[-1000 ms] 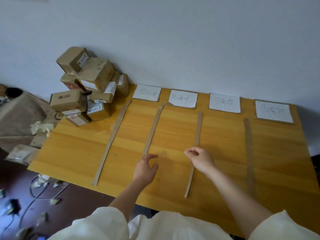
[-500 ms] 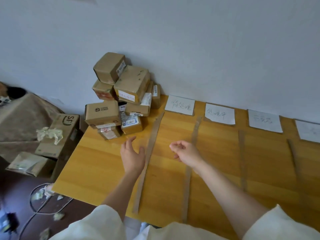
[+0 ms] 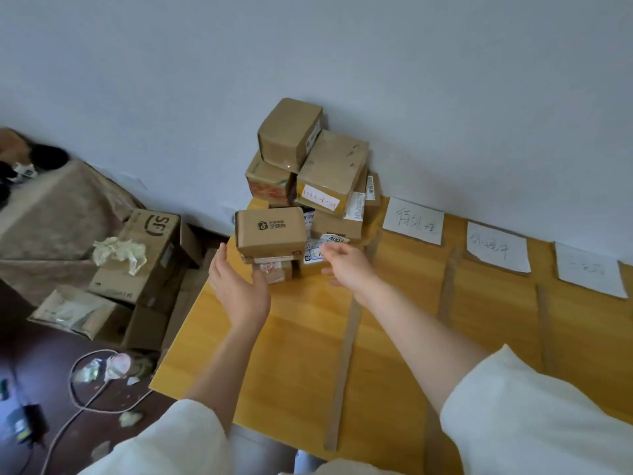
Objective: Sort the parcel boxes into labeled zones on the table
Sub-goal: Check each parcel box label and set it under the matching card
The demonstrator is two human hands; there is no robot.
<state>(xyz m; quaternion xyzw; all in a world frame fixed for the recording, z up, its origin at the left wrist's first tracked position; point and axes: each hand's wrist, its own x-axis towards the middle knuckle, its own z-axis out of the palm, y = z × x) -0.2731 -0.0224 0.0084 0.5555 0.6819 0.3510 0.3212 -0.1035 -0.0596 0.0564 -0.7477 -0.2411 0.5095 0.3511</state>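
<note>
Head view: both hands (image 3: 239,289) (image 3: 346,265) empty, fingers apart, flanking logo-forward box (image 3: 270,231), long axis crosswise.

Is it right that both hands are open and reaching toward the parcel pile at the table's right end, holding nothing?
Not quite: the head view shows the parcel pile at the table's left end. Left hand and right hand are open, empty.

1. Parcel boxes (image 3: 310,197) stacked at the far left corner of the desk (image 3: 294,337): at least eight, some partly hidden, so the full number is unclear.
2. Paper zone labels (image 3: 412,220) along the wall: three in view.
3. Cardboard divider strips (image 3: 346,354): three in view.
4. Hands: two, the left (image 3: 236,289) and right (image 3: 346,265).
5. Large cartons on the floor (image 3: 144,252): at least two.
</note>
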